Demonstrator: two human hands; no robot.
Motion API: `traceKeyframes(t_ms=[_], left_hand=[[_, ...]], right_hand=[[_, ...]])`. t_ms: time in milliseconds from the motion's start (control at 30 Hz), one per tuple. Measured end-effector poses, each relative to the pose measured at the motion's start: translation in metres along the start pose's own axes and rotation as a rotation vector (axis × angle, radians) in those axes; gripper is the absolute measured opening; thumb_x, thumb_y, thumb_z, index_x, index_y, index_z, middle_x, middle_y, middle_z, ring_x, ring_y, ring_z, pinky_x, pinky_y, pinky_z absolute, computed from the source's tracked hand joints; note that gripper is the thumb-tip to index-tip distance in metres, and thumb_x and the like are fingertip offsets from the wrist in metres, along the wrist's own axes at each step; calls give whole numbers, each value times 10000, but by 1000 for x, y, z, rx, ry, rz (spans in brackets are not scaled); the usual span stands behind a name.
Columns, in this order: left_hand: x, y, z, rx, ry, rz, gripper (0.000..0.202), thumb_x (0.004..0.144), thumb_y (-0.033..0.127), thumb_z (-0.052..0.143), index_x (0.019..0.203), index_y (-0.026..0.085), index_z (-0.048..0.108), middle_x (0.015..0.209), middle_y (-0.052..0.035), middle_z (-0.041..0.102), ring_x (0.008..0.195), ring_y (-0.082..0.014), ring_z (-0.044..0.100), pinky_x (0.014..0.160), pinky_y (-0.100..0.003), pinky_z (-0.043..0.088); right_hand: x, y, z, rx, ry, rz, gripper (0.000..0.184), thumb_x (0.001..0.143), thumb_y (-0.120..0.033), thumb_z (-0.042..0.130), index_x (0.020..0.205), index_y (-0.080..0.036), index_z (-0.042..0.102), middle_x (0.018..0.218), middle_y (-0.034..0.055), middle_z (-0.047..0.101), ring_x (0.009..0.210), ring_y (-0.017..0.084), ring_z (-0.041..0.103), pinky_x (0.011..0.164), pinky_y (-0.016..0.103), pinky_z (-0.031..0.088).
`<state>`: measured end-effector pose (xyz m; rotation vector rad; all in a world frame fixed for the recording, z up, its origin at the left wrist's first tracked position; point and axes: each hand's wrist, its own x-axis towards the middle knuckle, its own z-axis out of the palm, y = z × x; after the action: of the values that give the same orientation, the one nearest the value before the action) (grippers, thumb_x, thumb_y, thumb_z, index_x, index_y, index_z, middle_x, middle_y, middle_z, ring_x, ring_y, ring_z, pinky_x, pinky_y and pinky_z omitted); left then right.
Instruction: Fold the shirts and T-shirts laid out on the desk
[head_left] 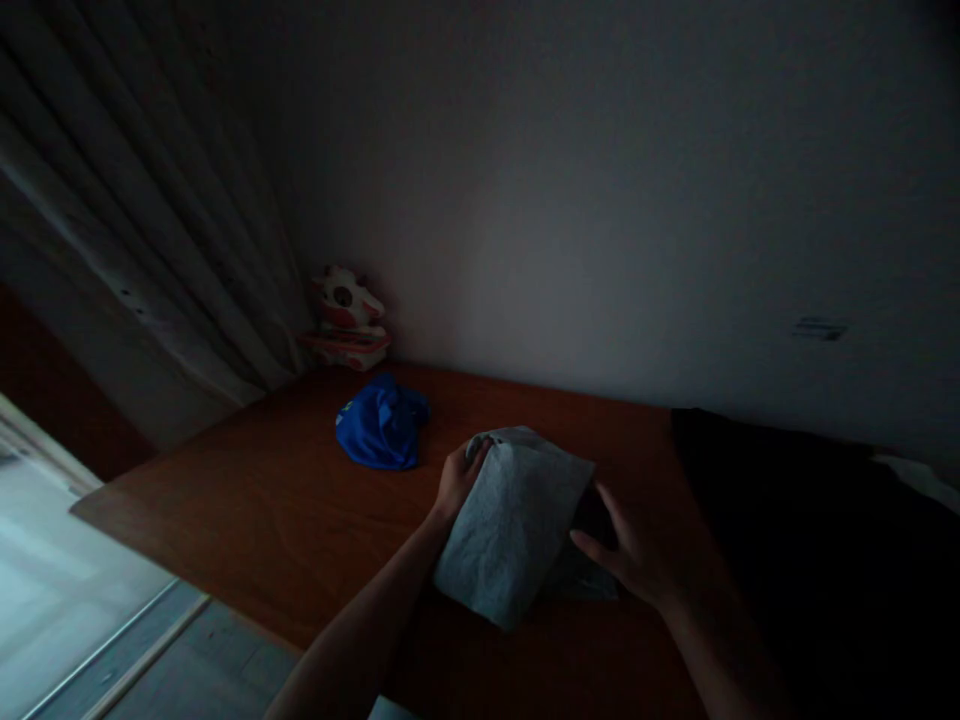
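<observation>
A light grey piece of cloth (514, 535), draped and partly folded, is held up over the brown wooden surface. I cannot tell in this dim light whether it is a garment or a bag. My left hand (459, 478) is closed on its upper left edge, fingers partly hidden in the fabric. At the cloth's right side is my right hand (628, 550), thumb and fingers apart in a curve around a dark patch. Whether its fingertips touch the fabric is unclear. Behind and to the left lies a crumpled blue cloth (382, 425).
A red and white cow-shaped toy (346, 318) stands at the back corner, beside a long curtain (150, 220). Black cloth (810, 540) covers the right side of the wooden surface (247, 510). A plain wall (570, 200) rises behind, and tiled floor (217, 650) shows at lower left.
</observation>
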<state>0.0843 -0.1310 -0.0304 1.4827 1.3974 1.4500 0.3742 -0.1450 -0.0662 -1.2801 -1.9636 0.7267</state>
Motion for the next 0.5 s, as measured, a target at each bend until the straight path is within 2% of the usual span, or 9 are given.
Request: traceKeyframes(t_ms=[100,167,233,300,367,500], left_hand=[[5,12,-11,-66,82,-25,535,847,690,574,880,170,696,792,-36,690,764,-203,638,709,-302,515],[11,26,-21,-84,145,-16,547,845,702,572,870,167,683,773,-35,665,744,-193,616,684,-294,505],[21,44,-35,-68,203,23,537,865,694,557,869,168,663,776,-29,638,737,-176,591,677,-280,487],[37,65,-54,-15,258,85,507,888,674,547,864,176,636,785,-16,613,742,-162,570,691,-269,471],[55,86,-77,59,324,163,477,911,656,531,840,189,596,778,-1,585,749,-153,557,707,-262,460],[86,117,-132,260,429,341,413,998,568,426,867,199,557,817,-10,588,812,-164,576,772,-281,470]], right_hand=[[-2,-2,5,-48,-35,-87,1025,698,-622,773,1554,-274,330,1532,155,488,1377,365,495,1123,582,407],[-1,-2,7,-24,12,-72,1009,743,-620,743,1576,-299,273,1561,138,452,1401,346,471,1141,568,395],[1,0,9,33,85,-2,950,806,-630,679,1582,-293,247,1530,141,483,1365,331,513,1118,553,427],[4,4,12,81,146,66,912,831,-647,640,1568,-260,268,1413,158,577,1248,324,605,1060,542,482],[6,8,14,111,160,69,893,826,-659,636,1540,-231,311,1295,157,634,1109,308,666,995,519,528],[8,12,16,115,163,15,810,844,-655,612,1487,-226,372,1220,138,644,980,270,674,942,494,549]])
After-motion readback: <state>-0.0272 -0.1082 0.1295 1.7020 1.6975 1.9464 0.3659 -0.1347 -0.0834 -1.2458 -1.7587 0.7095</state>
